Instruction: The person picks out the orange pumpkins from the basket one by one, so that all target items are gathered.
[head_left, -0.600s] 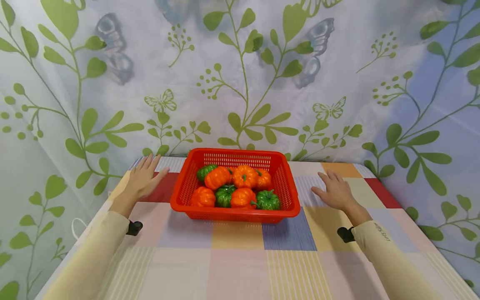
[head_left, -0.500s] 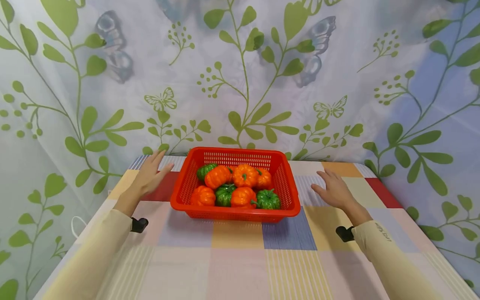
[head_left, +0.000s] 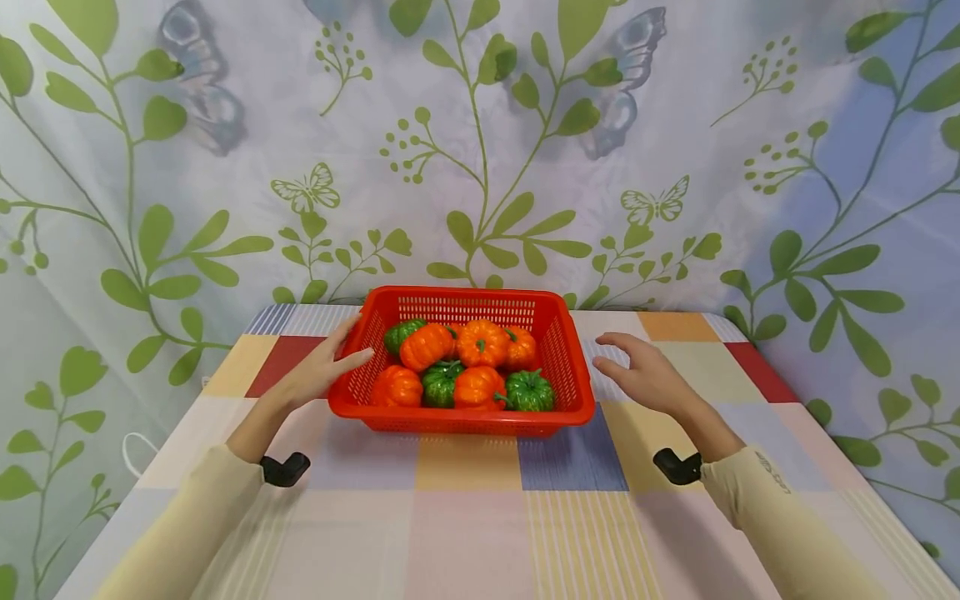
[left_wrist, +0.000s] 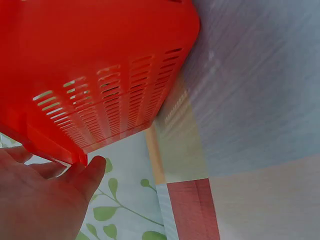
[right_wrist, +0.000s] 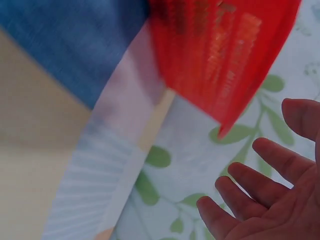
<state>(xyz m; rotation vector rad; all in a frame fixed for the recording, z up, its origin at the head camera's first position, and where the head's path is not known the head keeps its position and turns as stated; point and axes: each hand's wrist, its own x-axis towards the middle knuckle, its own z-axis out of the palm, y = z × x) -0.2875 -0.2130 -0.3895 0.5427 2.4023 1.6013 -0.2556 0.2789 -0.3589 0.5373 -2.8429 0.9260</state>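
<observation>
A red plastic basket [head_left: 465, 423] with slotted walls stands on the table. In it lie several small orange pumpkins [head_left: 482, 342] and several green pumpkins [head_left: 530, 391], glossy and ribbed. At the basket's left side is my left hand [head_left: 318, 372], fingers extended along the rim. The left wrist view has this hand [left_wrist: 42, 197] right at the rim; whether it touches cannot be told. My right hand [head_left: 647, 377] hovers apart from the basket's right side, its fingers spread and slightly bent. Nothing lies in that hand [right_wrist: 280, 195] in the right wrist view.
A patchwork-patterned cloth [head_left: 465, 533] covers the table. Behind it hangs a pale curtain [head_left: 675, 100] printed with green leaves and butterflies. A black wrist mount [head_left: 285, 470] sits on the left wrist, and another black mount [head_left: 677, 467] on the right.
Both hands have moved inward, the left to the basket's left rim and the right closer to its right side. The head view has shifted slightly. The pumpkins lie as before.
</observation>
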